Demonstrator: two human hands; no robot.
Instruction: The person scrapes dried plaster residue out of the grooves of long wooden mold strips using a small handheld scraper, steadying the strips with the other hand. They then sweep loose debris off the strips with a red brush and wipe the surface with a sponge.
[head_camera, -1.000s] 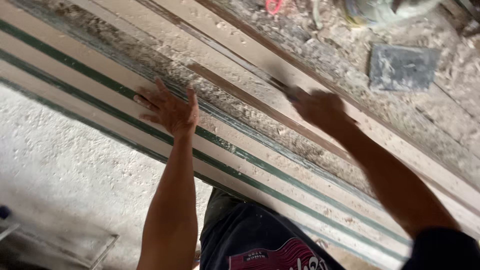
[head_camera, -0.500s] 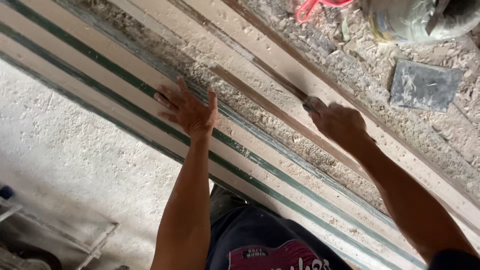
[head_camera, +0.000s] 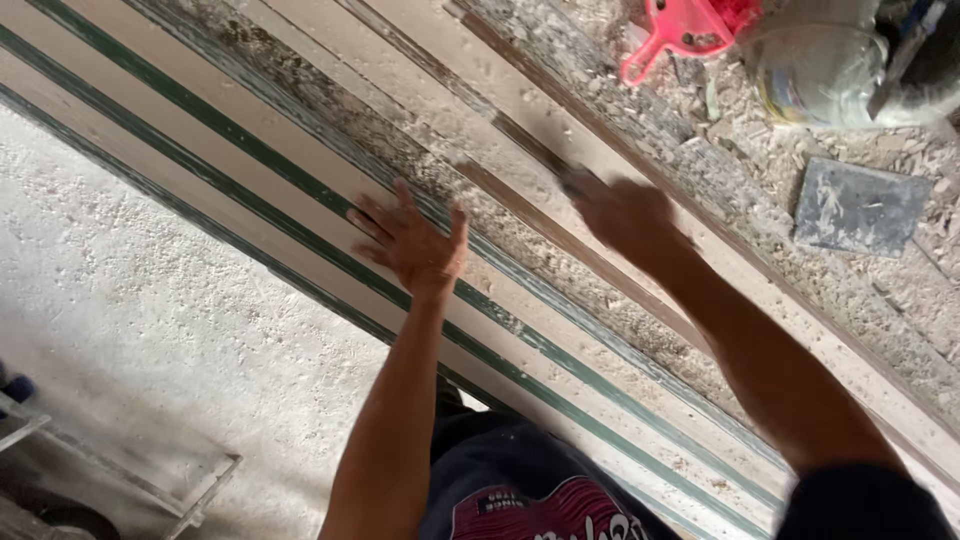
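Here my left hand (head_camera: 412, 243) lies flat, fingers spread wide, pressing on the long pale board (head_camera: 300, 200) with green edge stripes, which runs diagonally across the view on the dusty counter (head_camera: 880, 330). My right hand (head_camera: 625, 212), blurred, seems closed around a thin dark tool (head_camera: 530, 150) set against a narrow wood strip (head_camera: 520, 215); I cannot tell the grip for certain. The board looks stiff, long and rather heavy, its surface slick with sawdust; I judge it best held flat-palmed or by its long edges. Beyond lie a grey square pad (head_camera: 860, 205), a red plastic scoop (head_camera: 680, 30) and a plastic bag (head_camera: 830, 60).
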